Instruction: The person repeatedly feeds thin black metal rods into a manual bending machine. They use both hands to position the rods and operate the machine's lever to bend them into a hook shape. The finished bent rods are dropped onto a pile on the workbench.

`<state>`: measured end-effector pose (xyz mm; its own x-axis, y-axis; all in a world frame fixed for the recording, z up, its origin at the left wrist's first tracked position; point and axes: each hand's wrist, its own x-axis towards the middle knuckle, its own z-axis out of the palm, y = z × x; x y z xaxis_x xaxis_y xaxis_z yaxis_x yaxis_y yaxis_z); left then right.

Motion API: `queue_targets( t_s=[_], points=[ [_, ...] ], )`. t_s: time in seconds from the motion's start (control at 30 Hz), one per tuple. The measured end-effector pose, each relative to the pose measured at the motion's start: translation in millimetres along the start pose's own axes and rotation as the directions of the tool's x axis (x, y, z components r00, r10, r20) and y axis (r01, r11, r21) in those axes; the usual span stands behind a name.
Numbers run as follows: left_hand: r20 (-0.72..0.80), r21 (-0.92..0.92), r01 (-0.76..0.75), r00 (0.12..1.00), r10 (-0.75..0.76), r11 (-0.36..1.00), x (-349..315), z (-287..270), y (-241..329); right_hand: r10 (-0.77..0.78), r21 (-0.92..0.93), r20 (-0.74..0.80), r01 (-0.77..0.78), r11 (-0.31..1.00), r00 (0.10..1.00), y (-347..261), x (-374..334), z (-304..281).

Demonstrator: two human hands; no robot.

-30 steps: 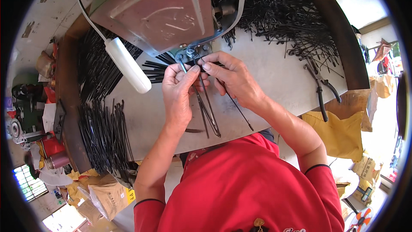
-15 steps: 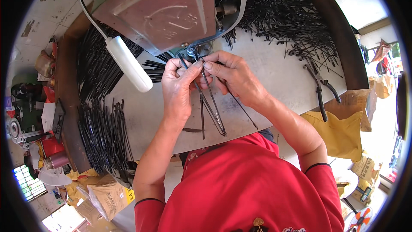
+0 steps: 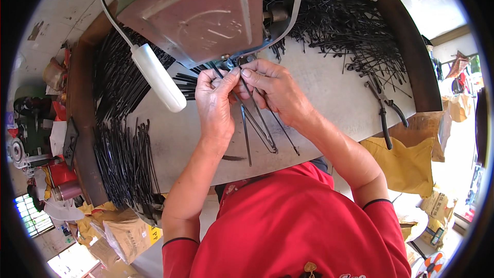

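Note:
Both hands meet just below the working end [image 3: 230,64] of a reddish-brown machine. My left hand [image 3: 213,105] is closed, thumb against fingers, on thin black jointed metal rods [image 3: 260,131] that look like umbrella ribs. Beside it, my right hand [image 3: 283,92] pinches the upper part of these rods between thumb and forefinger. Their top ends reach up to the machine, and whether they touch it is hard to make out. The lower ends fan out toward my body, over the table's near edge. Fingers hide the joints.
The machine's housing [image 3: 195,20] overhangs the metal tabletop [image 3: 175,149]. A white lamp [image 3: 159,78] hangs at its left. Black rods lie in bundles [image 3: 123,159] at left and a tangled pile [image 3: 355,31] at far right. Pliers [image 3: 383,108] rest near the right edge, by a yellow sack [image 3: 406,167].
The rods' lower ends have drawn closer together, the rightmost one swinging left and the leftmost one right. Both hands keep their grip near the machine, with only slight shifts.

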<state>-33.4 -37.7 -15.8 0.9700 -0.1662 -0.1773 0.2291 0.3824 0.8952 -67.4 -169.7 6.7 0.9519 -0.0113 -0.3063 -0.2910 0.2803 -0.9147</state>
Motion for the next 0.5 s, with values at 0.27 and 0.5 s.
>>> queue_targets(
  t_s=[0.27, 0.5],
  points=[
    [0.030, 0.035, 0.060, 0.998, -0.061, 0.998, 1, 3, 13, 0.015, 0.110, 0.041, -0.019, 0.994, 0.999, -1, 0, -1],
    [0.042, 0.057, -0.030, 0.999, 0.027, 0.998, 5, -5, 6, -0.038, 0.156, 0.031, 0.033, 0.987, 0.999, 7, 1, 2]
  ],
)
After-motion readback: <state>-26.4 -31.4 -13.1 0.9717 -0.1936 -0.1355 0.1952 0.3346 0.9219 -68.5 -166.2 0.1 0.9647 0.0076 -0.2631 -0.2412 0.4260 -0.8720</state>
